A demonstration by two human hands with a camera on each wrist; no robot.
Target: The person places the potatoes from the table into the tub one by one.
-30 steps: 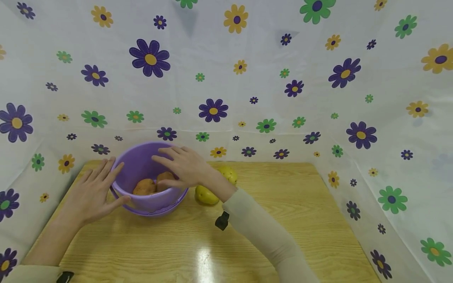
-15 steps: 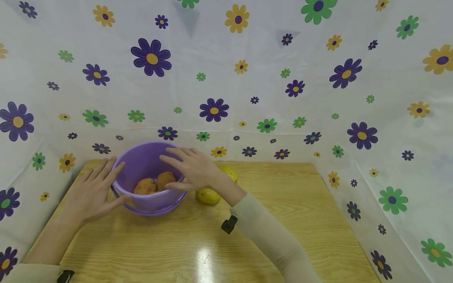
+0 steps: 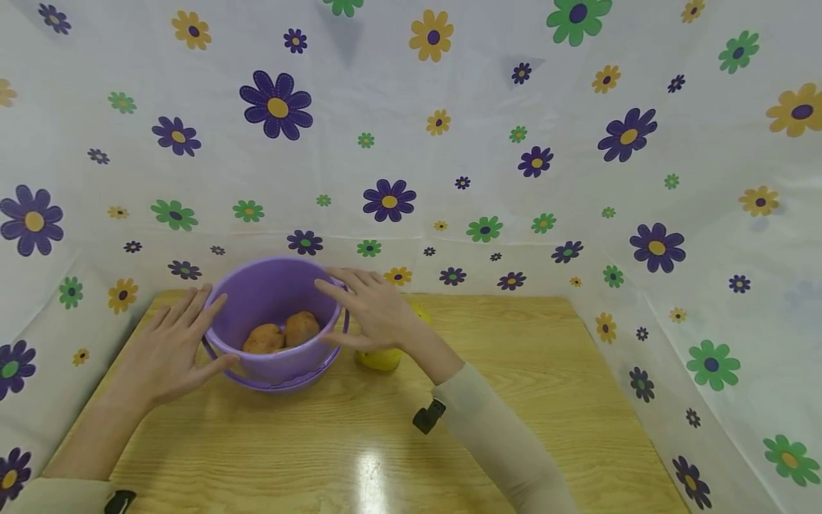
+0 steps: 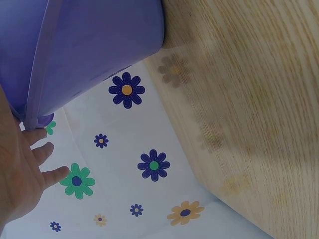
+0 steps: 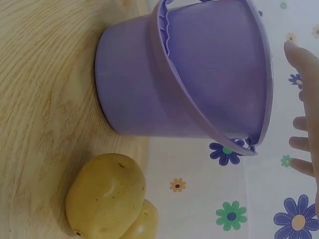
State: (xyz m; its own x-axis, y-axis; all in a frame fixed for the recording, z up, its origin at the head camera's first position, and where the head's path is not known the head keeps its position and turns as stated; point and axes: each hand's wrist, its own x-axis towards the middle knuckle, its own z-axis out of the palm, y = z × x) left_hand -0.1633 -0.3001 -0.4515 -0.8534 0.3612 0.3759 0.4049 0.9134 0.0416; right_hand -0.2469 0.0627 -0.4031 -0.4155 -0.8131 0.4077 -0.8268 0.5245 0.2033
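Note:
A purple bucket (image 3: 282, 368) stands on the wooden table (image 3: 514, 371) at the left. Two brown potatoes (image 3: 263, 338) (image 3: 302, 327) lie in it. My left hand (image 3: 170, 350) is open, its fingers and thumb resting against the bucket's left wall (image 4: 89, 50). My right hand (image 3: 372, 308) is open with fingers spread and holds nothing; it hovers by the right rim, above a yellow potato (image 3: 379, 360). In the right wrist view the bucket (image 5: 184, 84) stands beside two yellow potatoes (image 5: 104, 196) (image 5: 144, 224), which touch each other.
White cloth with a flower print (image 3: 449, 143) walls the table at the back and on both sides. The right half of the table is bare wood. The bucket's handle (image 5: 199, 124) lies folded down along its side.
My right hand has drawn back to the right, from over the brown potatoes in the bucket to beside its right rim. The left hand and bucket have stayed put.

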